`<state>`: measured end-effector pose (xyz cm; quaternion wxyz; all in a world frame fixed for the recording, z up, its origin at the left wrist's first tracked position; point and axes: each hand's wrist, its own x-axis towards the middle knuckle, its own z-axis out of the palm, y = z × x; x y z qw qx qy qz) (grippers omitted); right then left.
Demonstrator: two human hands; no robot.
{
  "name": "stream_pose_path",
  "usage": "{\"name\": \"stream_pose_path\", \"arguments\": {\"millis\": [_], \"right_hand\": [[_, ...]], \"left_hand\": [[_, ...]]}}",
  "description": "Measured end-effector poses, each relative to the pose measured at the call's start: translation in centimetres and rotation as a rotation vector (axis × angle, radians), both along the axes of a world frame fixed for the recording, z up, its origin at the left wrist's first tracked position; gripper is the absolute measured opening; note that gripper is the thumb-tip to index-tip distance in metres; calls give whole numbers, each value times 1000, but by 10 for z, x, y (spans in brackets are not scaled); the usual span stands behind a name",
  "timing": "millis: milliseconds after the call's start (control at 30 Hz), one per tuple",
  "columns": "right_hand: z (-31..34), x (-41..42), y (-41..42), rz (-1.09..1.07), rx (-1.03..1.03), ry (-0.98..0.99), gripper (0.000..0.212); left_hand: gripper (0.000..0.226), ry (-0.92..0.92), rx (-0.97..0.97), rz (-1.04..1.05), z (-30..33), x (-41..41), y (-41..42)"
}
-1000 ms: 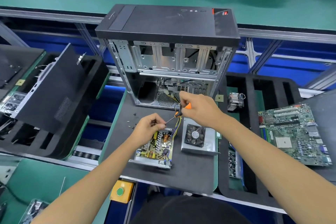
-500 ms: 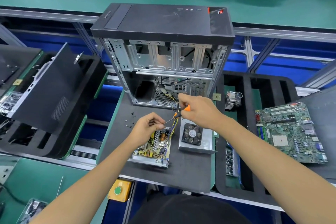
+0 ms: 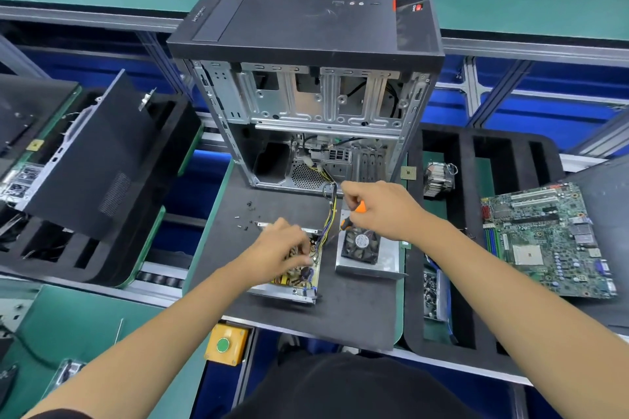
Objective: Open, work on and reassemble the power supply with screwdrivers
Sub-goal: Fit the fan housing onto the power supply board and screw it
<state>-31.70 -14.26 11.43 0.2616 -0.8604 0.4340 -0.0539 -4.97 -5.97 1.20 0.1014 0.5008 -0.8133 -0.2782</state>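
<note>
The opened power supply (image 3: 292,277) lies on the black mat, its circuit board bare in a metal tray. Its cover with the fan (image 3: 366,248) rests just to the right. My left hand (image 3: 284,250) reaches down into the board with its fingers on the components. My right hand (image 3: 381,207) grips an orange and black screwdriver (image 3: 354,216), tip pointing down-left toward the board's right edge. A yellow and black wire bundle (image 3: 330,211) runs from the board up into the case.
An open black computer case (image 3: 306,85) stands behind the mat. Several small screws (image 3: 246,214) lie left of the supply. A motherboard (image 3: 548,241) and heatsink (image 3: 439,178) sit on the black foam tray at right. A side panel (image 3: 88,163) leans at left. A yellow button box (image 3: 226,343) sits below.
My left hand has dropped from near the screwdriver tip onto the circuit board. My right hand keeps the screwdriver in roughly the same place.
</note>
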Motion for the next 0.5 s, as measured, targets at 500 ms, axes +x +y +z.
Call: {"name": "stream_pose_path", "arguments": {"millis": [500], "right_hand": [[-25,3,16,97,-10,125,23]], "left_hand": [[15,-325,-4,-607,-11,-10,-6]]}}
